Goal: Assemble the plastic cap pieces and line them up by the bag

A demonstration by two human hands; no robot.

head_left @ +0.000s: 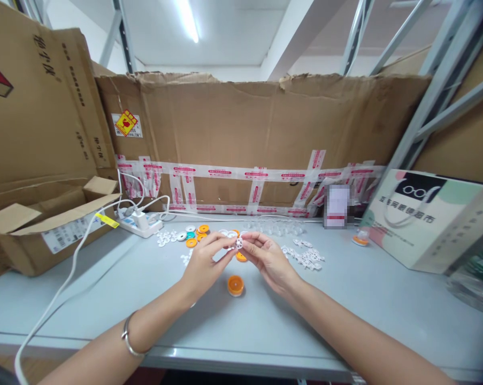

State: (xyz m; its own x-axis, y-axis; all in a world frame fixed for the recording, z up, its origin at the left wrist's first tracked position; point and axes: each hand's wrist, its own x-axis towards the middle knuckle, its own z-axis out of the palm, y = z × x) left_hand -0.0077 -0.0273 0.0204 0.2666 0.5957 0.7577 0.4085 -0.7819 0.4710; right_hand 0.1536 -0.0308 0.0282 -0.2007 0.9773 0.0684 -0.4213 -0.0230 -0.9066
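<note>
Currently handled: round white plastic piece (239, 244), pinched between left hand (204, 263) and right hand (270, 262); round orange plastic cup (236, 286) bodyward. Next, seemingly: steadiness.

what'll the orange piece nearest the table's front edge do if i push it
The orange piece will probably slide rather than tip, since it looks low and wide and sits flat on the table. It seems likely to be light and stiff, judging by its plastic look. Turned onto its round side, it might roll.
</note>
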